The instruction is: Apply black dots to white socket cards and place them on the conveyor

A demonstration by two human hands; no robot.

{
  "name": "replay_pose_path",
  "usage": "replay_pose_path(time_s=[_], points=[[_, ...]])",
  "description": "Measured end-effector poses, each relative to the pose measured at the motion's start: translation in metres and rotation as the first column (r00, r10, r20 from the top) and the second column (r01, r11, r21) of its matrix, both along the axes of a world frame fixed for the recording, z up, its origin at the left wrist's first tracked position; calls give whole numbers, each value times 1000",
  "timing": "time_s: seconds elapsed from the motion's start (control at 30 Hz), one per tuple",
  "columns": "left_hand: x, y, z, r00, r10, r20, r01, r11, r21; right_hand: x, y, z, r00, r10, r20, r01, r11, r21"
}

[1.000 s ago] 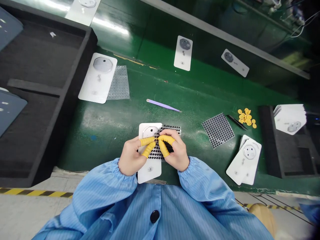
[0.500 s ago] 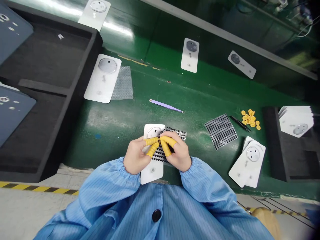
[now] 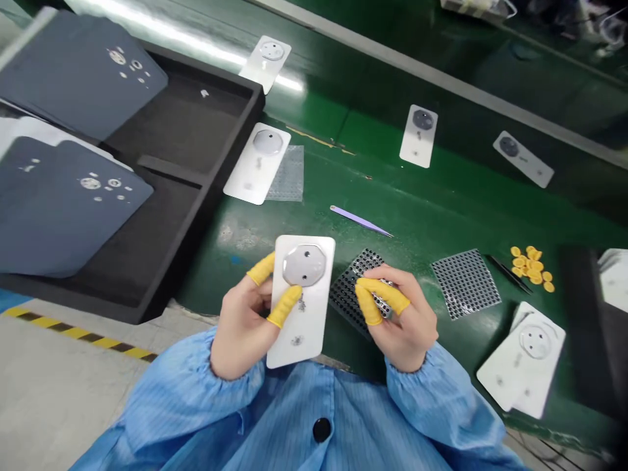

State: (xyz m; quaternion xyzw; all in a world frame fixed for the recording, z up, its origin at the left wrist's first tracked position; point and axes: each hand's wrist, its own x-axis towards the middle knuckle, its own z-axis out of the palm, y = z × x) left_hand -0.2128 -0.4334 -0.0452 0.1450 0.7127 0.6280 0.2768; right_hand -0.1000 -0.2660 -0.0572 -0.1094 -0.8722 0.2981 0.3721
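Note:
Yellow finger cots cover the thumb and fingertips of both my hands. In my left hand [image 3: 248, 317] is a white phone back cover [image 3: 311, 327], raised and gripped along its left side, thumb on its face. Its octagonal camera area [image 3: 314, 252] shows two dark spots. My right hand [image 3: 402, 314] is closed in a pinch over a clear sheet of small black round parts [image 3: 346, 297], right of the cover. What lies between those fingertips, if anything, is too small to make out.
A black tray [image 3: 216, 173] with dark blue panels [image 3: 83, 72] stands left. Purple tweezers [image 3: 360, 220], black tweezers [image 3: 509, 273], another dotted sheet [image 3: 466, 284], yellow finger cots [image 3: 532, 265] and stacked white covers [image 3: 524, 366] lie on the green bench. Another black tray [image 3: 583, 366] stands right.
My hands, pinching together over the dotted sheet before, have moved apart. My left hand has taken hold of the white cover and raised it. The camera view has shifted left.

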Motion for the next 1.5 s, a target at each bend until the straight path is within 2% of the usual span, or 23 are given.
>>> replay_pose_path(time_s=[0.07, 0.13, 0.23, 0.43, 0.73, 0.9, 1.0, 1.07, 1.13, 1.2, 1.27, 1.37, 1.43, 1.5], points=[[11, 8, 6, 996, -70, -52, 71, 997, 18, -5, -7, 12, 999, 47, -2, -47, 997, 64], [17, 15, 8, 985, -128, -118, 136, 989, 57, -7, -11, 15, 992, 117, 52, -122, 989, 87], [20, 19, 11, 969, -148, -197, 166, 983, 80, -2, -10, 13, 970, 203, 135, -219, 968, 119], [20, 19, 13, 957, -184, -225, 200, 979, 49, 13, -5, 10, 943, 256, 215, -292, 942, 162], [20, 26, 14, 944, -264, -198, 280, 958, 59, 13, 2, 13, 932, 234, 277, -297, 930, 215], [18, 25, 11, 926, -275, -258, 270, 961, -56, 18, -10, 9, 911, 133, 392, -256, 924, 283], [19, 25, 6, 913, -306, -269, 289, 952, -103, 20, -13, 5, 889, 207, 409, -310, 929, 203], [19, 26, 5, 927, -296, -232, 285, 955, -83, 19, -10, 2, 884, 296, 362, -350, 932, 93], [20, 29, 5, 957, -260, -126, 259, 966, -20, 18, -4, 0, 892, 348, 290, -354, 935, -31], [22, 33, 6, 968, -247, 41, 244, 967, 72, 18, 0, 0, 910, 349, 224, -326, 936, -137], [24, 35, 7, 948, -256, 188, 228, 961, 157, 17, 0, 3, 939, 305, 158, -268, 939, -217], [27, 37, 10, 911, -286, 298, 218, 946, 242, 16, -6, 6, 992, 118, 39, -100, 942, -320], [28, 38, 12, 891, -309, 332, 222, 935, 275, 15, -11, 6, 1000, 10, 12, -4, 915, -403], [27, 39, 15, 883, -320, 343, 228, 931, 284, 14, -14, 6, 1000, -26, 14, 30, 873, -486]])
